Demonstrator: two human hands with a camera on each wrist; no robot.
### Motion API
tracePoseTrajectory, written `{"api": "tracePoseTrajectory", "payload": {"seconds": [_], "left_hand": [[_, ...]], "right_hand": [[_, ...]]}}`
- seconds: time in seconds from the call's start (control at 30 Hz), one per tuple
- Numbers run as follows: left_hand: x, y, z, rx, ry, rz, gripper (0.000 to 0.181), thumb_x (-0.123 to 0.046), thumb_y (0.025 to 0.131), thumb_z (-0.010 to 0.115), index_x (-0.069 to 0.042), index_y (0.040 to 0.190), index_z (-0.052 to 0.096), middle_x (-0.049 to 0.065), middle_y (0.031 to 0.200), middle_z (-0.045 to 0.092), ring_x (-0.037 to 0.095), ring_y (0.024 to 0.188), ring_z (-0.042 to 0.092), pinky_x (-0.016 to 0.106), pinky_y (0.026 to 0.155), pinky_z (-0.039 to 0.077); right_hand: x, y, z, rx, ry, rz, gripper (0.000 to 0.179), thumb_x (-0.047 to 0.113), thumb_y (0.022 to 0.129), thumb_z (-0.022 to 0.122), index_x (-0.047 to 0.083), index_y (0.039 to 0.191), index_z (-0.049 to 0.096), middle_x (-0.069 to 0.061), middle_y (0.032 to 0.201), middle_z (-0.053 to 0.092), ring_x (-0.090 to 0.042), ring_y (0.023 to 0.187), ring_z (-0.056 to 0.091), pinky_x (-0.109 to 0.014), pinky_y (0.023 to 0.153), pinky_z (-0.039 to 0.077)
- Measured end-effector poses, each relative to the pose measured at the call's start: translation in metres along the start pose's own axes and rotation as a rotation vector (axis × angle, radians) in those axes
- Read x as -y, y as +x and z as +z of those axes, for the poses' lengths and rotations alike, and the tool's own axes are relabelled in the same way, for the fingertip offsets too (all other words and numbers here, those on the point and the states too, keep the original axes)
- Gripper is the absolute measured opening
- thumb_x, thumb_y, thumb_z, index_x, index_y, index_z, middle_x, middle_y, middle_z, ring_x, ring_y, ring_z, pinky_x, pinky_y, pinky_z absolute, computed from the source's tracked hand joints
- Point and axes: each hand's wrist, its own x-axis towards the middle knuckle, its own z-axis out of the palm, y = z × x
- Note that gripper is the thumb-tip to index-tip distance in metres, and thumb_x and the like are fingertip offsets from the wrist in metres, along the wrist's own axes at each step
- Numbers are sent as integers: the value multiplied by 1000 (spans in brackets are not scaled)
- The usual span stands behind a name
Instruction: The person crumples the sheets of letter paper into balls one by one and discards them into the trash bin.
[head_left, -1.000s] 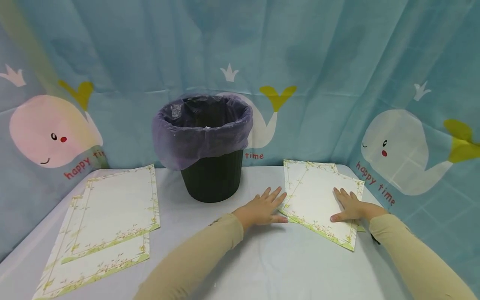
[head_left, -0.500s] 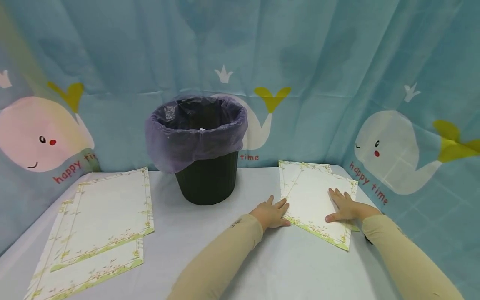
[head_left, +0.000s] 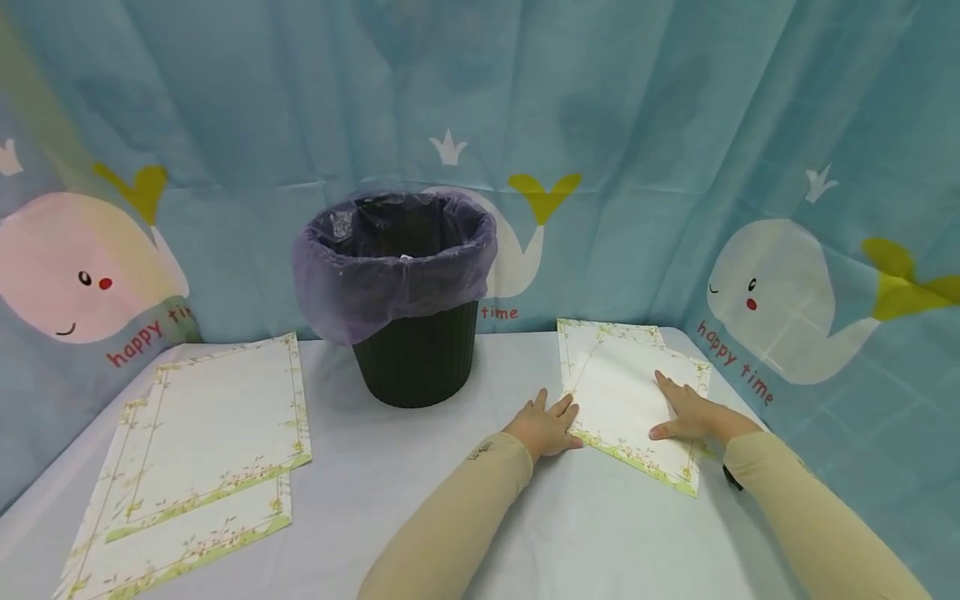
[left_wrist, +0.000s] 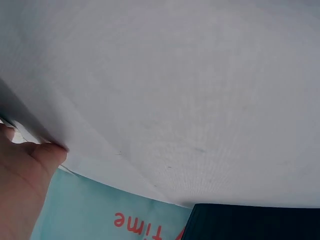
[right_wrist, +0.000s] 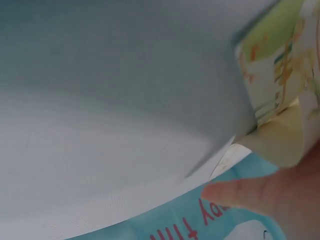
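Blue whale-print curtain (head_left: 480, 92) behind a white-covered table (head_left: 420, 475), two hands at bordered paper.
The top sheet (head_left: 618, 387) lies askew over another sheet (head_left: 572, 337) on the table's right side; the left hand (head_left: 546, 427), fingers spread, is at its left edge, the right hand (head_left: 688, 413), fingers extended, rests on its right part, paper curling beside it in the wrist view; a lined bin (head_left: 420, 354) stands farther left.

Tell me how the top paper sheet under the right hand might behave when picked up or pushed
The top sheet is probably floppy: a paper edge curls beside the right hand. It looks thin, so likely light. Pushed, it may slide, lying askew across the sheet beneath.
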Motion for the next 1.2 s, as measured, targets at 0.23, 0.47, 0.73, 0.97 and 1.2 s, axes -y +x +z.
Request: {"api": "tracePoseTrajectory", "payload": {"seconds": [0.23,0.47,0.73,0.97,1.2], "left_hand": [[-2,-4,0,-16,9,-13,68,-60,97,38,-27,155,26,-14,160,16,26,147,14,38,114,24],[0,-11,-3,-118,95,6,76,-61,92,48,-22,154,28,-4,158,25,29,145,21,42,112,28],[14,-50,-28,-417,17,26,84,-62,91,53,-14,154,25,10,159,21,36,145,16,51,110,29],[48,-79,-37,-483,-333,15,94,-61,84,66,-13,154,26,11,160,19,39,145,11,60,109,25],[71,-109,-39,-517,-817,31,83,-49,80,77,-14,148,42,7,152,37,30,136,38,51,104,37]], "right_hand": [[18,-10,0,-125,-113,64,123,53,68,80,-7,150,12,-39,130,47,-58,115,47,-87,83,15],[49,-18,5,-271,-217,48,91,27,71,85,-4,142,37,-27,107,66,-48,103,59,-82,87,22],[84,-35,15,-535,-394,-162,43,10,73,82,6,112,65,-13,83,72,-34,80,68,-80,91,24],[114,-38,15,-873,-452,-508,43,-3,58,89,9,95,70,-8,75,70,-26,64,64,-77,77,38],[142,-30,14,-1020,-260,-737,53,-20,51,79,7,96,72,-9,73,68,-28,61,64,-73,69,43]]}}
